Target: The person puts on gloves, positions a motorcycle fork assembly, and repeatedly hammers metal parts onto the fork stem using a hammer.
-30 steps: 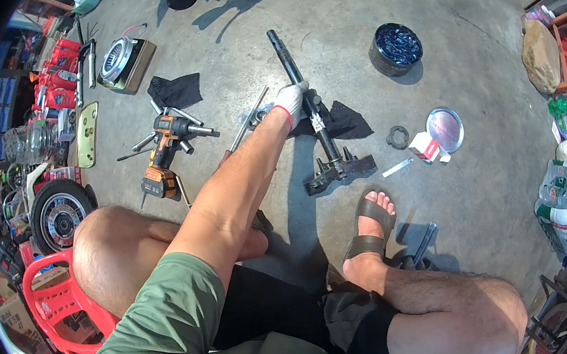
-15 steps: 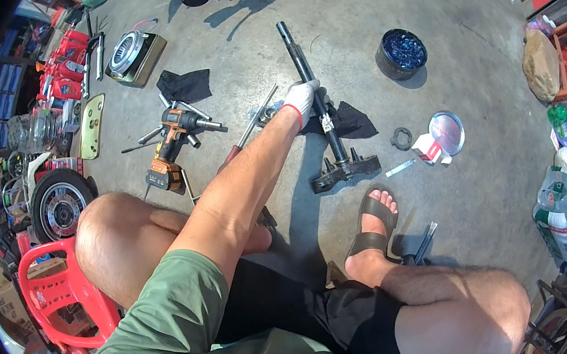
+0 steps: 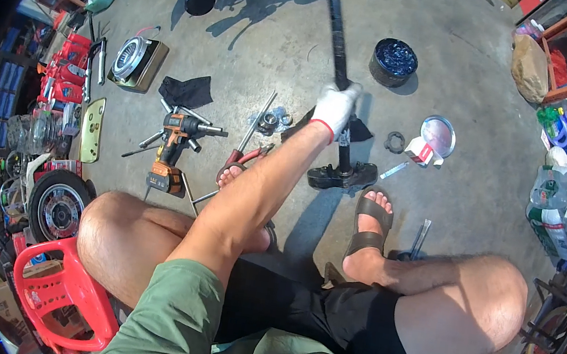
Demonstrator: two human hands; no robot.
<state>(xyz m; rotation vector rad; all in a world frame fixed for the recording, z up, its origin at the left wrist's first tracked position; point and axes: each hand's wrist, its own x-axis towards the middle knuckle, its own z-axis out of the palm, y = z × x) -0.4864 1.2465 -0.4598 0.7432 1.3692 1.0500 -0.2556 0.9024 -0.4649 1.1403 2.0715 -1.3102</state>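
My left hand (image 3: 335, 107), in a white work glove with a red cuff, is wrapped round the shaft of a black steering stem (image 3: 336, 36). The stem leans upright before me; its wide clamp end (image 3: 343, 177) is at the bottom, near my right foot. Behind the shaft a black cloth (image 3: 362, 129) lies on the floor, partly hidden. My right hand is not in view. Left of the stem are a long red-handled screwdriver (image 3: 254, 126), red-handled pliers (image 3: 255, 154) and a small bearing (image 3: 267, 122) on clear plastic.
An orange-black impact wrench (image 3: 172, 147) lies among sockets at left. A tub of blue grease (image 3: 394, 62) stands ahead. To the right are a dark ring (image 3: 395, 142), a small red-white box (image 3: 420, 151), a round lid (image 3: 439, 134) and a syringe (image 3: 394, 170). A wheel (image 3: 59, 209) stands far left.
My left hand has moved right with the steering stem. The stem's top end has swung right, so the shaft now stands straighter in view.
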